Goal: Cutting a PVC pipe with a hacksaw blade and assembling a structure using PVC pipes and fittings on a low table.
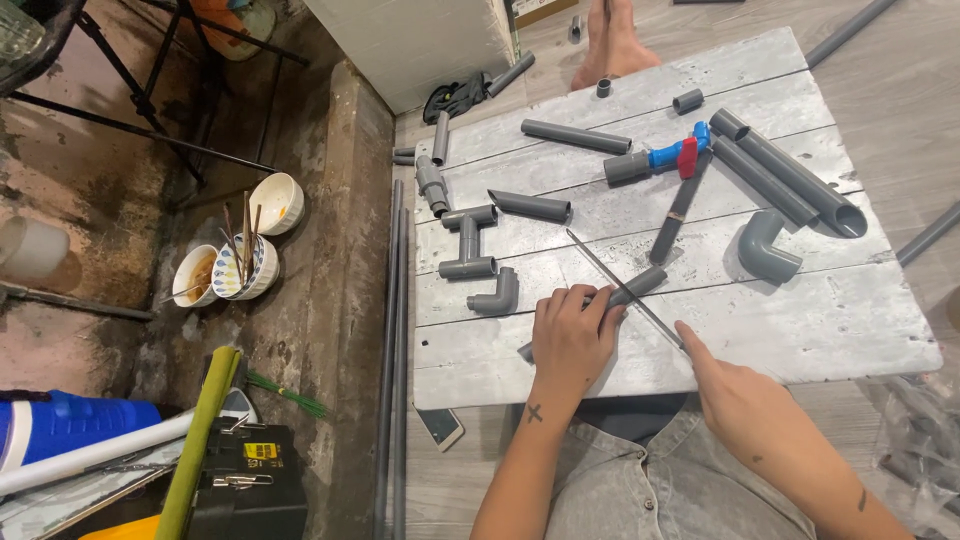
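Whitewashed planks make up the low work board [760, 330], set on a grey floor with bowls off to one side by a stained wall. Near the board's front edge, the left hand [572, 335] clamps down on a short grey pipe [636, 286], fingers curled over it. Just beside it, the right hand [735, 385] grips one end of a thin saw blade [625, 290] laid across that pipe. Farther back on the board lie a grey elbow fitting [765, 247] and a blue valve [678, 154] with a red handle.
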